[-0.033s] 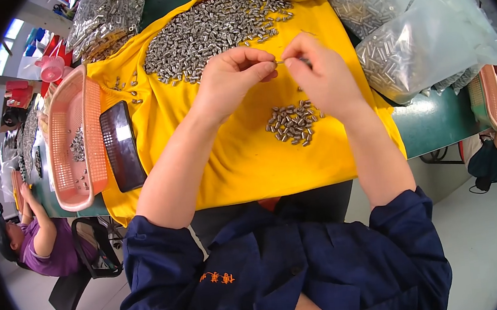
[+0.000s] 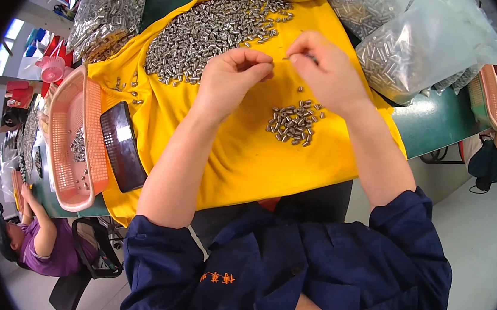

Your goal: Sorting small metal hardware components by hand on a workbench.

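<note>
Across the yellow-draped green table point(image 2: 437, 129), the left hand point(image 2: 226, 82), fingers pinched, contents unclear, and right hand point(image 2: 332, 75), fingers gripping a thin sliver point(image 2: 286, 58), had just parted, ending joint handling beyond silver metal cylinders point(image 2: 294, 123) toward the near edge.

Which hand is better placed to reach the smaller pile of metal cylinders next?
Probably the right hand: in the picture, its outer edge lies close to the smaller pile. The left hand appears farther from it, nearer the larger pile.
</note>
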`<state>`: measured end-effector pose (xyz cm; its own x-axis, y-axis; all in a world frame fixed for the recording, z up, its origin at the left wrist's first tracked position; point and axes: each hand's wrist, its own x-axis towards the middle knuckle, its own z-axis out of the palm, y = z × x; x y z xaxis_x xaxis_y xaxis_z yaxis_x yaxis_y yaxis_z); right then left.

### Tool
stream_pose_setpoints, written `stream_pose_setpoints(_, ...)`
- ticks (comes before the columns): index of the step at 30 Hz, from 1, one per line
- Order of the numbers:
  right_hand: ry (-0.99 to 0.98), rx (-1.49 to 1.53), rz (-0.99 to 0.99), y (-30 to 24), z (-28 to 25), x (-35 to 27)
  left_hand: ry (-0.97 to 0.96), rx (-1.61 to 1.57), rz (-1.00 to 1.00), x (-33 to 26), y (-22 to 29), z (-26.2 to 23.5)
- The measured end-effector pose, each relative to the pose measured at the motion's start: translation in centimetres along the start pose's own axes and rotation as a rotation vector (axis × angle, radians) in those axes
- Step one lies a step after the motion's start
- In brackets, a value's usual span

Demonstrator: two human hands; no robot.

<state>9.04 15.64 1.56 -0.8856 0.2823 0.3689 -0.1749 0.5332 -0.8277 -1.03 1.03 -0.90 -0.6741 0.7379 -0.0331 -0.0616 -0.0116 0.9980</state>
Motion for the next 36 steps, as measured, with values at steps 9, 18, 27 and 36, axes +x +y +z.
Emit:
stream_pose_setpoints(9,0.134,0.207,0.181,-0.6,-1.5,0.4,0.051,0.869,0.301,2.5,2.0,-0.2)
stream_pose_setpoints(18,0.134,0.179,0.086,-0.6,-0.5,0.1,-0.137,1.456,0.168,7.5,1.5,-0.5)
stream_pose_setpoints(27,0.103,0.244,0.101,-0.9,-0.7,0.1,-0.047,0.606,0.075,2.3,4.2,0.2)
stream_pose_setpoints(36,-0.078,0.365,0.174,-0.4,-0.3,0.0,0.021,-0.140,-0.008,-0.5,1.5,0.3)
